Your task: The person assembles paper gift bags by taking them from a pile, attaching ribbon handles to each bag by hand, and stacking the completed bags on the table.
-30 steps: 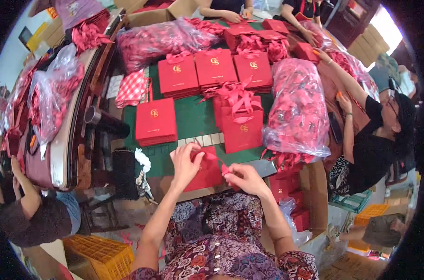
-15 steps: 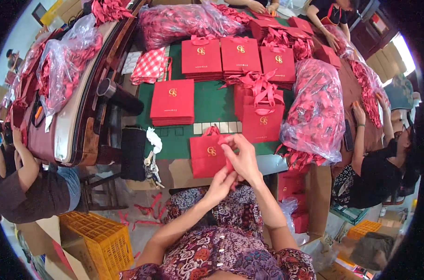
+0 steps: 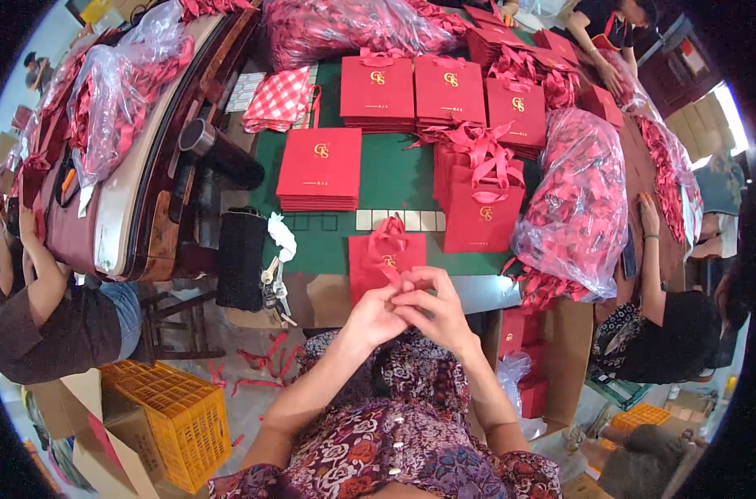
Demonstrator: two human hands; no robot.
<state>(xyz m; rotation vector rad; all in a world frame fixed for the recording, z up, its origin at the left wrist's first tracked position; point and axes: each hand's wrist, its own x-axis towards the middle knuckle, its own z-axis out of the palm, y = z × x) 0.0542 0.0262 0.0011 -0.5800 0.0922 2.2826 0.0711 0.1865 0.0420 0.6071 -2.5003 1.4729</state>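
Observation:
A small red gift bag (image 3: 363, 266) with gold lettering lies at the near edge of the green table mat (image 3: 303, 254). From its top a red ribbon (image 3: 386, 245) loops down over the front to where my fingertips meet. My left hand (image 3: 374, 318) is closed on the ribbon's end. Against it, my right hand (image 3: 441, 318) has its thumb and fingers pinched at the same spot; the bit of ribbon between them is mostly hidden. Beyond the bag, to the right, leans another red bag (image 3: 486, 220) with ribbon handles tied on.
A flat stack of red bags (image 3: 320, 162) lies left of centre. At right bulges a clear plastic sack of ribbons (image 3: 573, 200). A black pouch (image 3: 241, 258), keys (image 3: 274, 287) and a dark thermos (image 3: 220, 154) sit left. Below right stands an open carton (image 3: 565, 358). Co-workers sit around.
My hands have come together in front of the bag, the left one rising to meet the right. The ribbon now loops over the bag's front. The whole view has shifted slightly.

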